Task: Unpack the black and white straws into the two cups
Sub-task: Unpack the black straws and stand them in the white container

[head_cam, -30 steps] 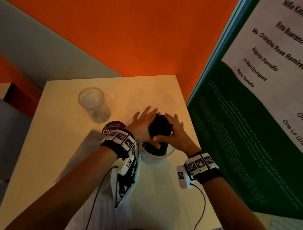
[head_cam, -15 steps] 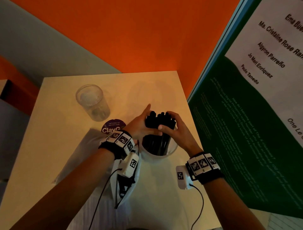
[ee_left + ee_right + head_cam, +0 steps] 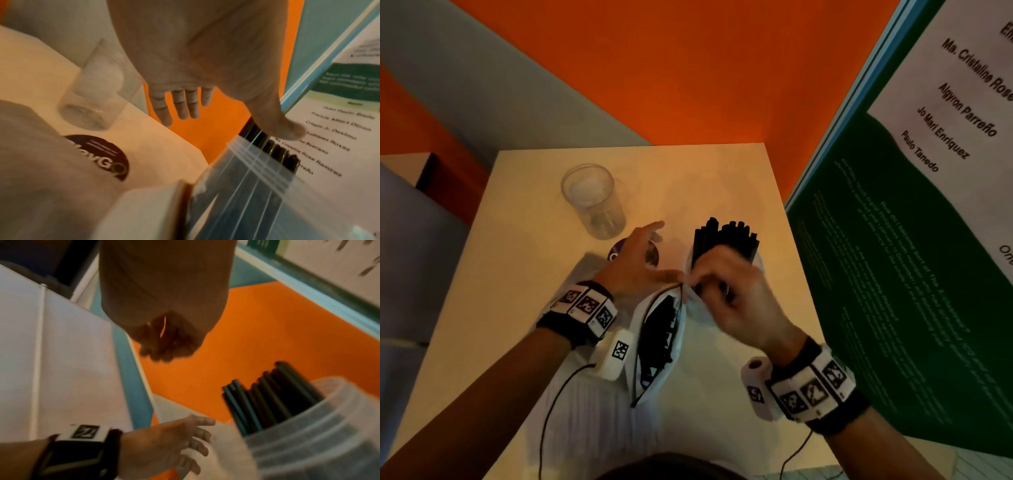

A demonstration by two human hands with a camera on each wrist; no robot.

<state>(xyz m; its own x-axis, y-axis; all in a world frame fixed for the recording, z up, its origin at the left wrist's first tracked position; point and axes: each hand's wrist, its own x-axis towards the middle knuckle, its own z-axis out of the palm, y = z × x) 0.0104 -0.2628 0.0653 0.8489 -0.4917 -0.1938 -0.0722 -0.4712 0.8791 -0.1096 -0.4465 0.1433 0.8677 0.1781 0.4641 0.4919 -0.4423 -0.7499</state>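
A bundle of black straws (image 3: 726,240) stands in the right clear cup (image 3: 759,265), also seen in the right wrist view as black straws (image 3: 267,395) in the cup (image 3: 320,426). The empty clear cup (image 3: 592,202) stands further left and back. A white bag (image 3: 678,339) with more black straws (image 3: 659,329) lies open between my wrists. My left hand (image 3: 640,260) is spread flat with straight fingers (image 3: 180,104), its thumb by the bag's top edge. My right hand (image 3: 726,291) hovers at the near side of the filled cup, its fingers (image 3: 164,345) curled with nothing seen in them.
A round purple sticker (image 3: 102,155) lies on the pale table (image 3: 517,274) under my left hand. A green and white poster board (image 3: 893,240) stands close along the table's right edge. Orange wall (image 3: 688,85) lies behind. Cables hang from both wristbands.
Both hands have let go of the black straw bundle, which now stands alone in the right cup. The left hand moved left over the sticker; the right drew back toward me.
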